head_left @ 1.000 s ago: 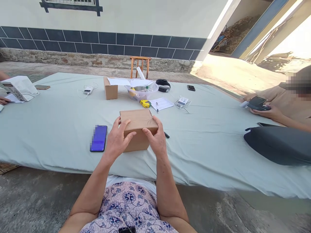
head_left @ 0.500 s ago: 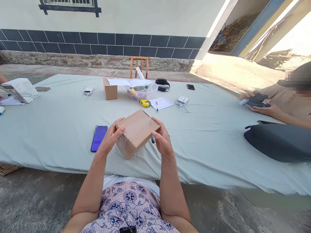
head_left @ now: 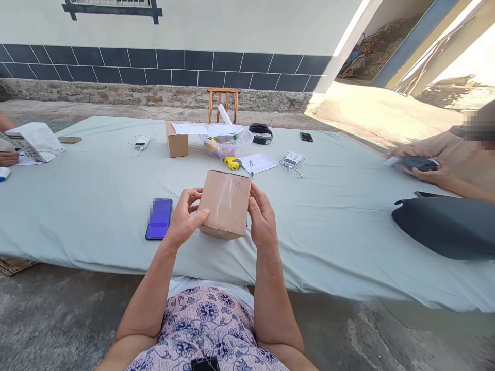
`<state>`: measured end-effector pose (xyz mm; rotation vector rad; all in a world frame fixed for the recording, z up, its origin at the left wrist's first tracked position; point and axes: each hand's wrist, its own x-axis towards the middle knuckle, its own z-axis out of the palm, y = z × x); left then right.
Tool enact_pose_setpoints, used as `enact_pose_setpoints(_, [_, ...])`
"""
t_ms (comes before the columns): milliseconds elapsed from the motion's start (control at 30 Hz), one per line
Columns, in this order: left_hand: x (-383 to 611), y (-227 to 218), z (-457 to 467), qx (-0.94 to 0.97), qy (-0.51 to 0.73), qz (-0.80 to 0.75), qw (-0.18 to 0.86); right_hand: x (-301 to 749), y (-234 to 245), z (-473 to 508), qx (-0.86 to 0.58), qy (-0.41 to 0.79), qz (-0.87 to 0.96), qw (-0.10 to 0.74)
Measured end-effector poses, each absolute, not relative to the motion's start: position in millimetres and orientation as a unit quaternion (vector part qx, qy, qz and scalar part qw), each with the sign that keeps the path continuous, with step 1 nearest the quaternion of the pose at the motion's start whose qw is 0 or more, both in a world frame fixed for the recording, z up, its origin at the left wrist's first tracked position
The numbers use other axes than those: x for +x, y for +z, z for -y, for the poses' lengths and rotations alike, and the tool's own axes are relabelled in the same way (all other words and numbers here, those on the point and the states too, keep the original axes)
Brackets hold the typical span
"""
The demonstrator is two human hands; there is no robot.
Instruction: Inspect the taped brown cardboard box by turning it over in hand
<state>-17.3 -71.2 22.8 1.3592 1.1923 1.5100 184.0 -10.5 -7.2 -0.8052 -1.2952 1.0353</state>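
Note:
A brown cardboard box [head_left: 226, 203] with clear tape across its top is between my two hands, just above or on the cloth; I cannot tell which. My left hand [head_left: 187, 216] grips its left side, thumb on the near left part of the top and fingers along the side. Against the right side, my right hand [head_left: 263, 216] is closed, its fingers partly hidden behind the box. A phone with a lit blue screen [head_left: 159, 219] lies left of my left hand. Beyond the box are a yellow tape measure [head_left: 232, 163] and a paper sheet [head_left: 260, 163] with a pen.
On the cloth-covered table [head_left: 340, 206] stand a second cardboard box [head_left: 177, 142], a plastic basket [head_left: 228, 148] and a black case [head_left: 260, 134]. A dark bag [head_left: 444, 226] lies at right, near a person handling a dark device [head_left: 421, 163]. Another person's hand [head_left: 8, 156] shows at far left.
The box has turned so its near edge now faces me more squarely. Both hands have shifted with it. At right, the person's dark device has changed position in their hands.

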Motion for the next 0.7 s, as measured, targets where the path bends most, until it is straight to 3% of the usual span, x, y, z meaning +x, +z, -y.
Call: enact_pose_setpoints(700, [-21, 9, 60, 0.510, 0.638, -0.480, 0.321, 171, -8, 17, -0.268, 0.445, 0.637, 0.570])
